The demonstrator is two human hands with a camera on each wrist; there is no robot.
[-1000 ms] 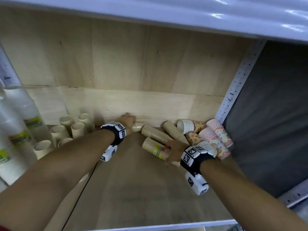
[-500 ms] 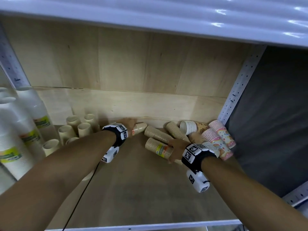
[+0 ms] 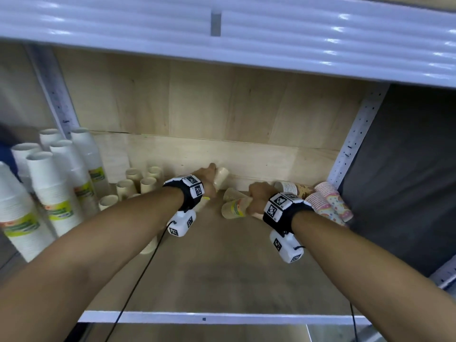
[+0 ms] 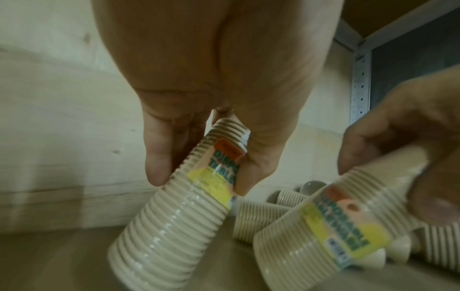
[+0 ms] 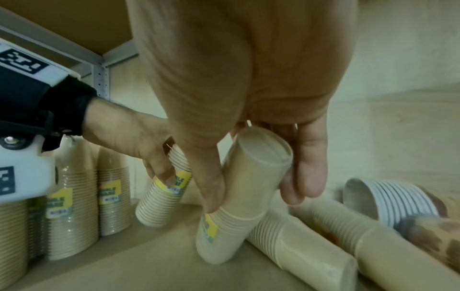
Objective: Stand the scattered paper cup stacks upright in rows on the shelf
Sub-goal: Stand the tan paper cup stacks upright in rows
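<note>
My left hand grips a beige ribbed cup stack near the shelf's back wall. The left wrist view shows the left hand pinching it near its narrow end, the stack tilted with its wide mouth down by the board. My right hand grips a second beige stack with a yellow label. In the right wrist view the right hand holds that stack by its closed end, leaning, its mouth on the shelf board.
Upright beige stacks stand at the back left, with tall white stacks further left. Beige stacks lie beside my right hand. Pink patterned stacks and a brown patterned one lie against the right post.
Both hands have raised the narrow ends of their stacks, which lay flat before. The left stack has tipped up towards the back wall; the right one now leans.
</note>
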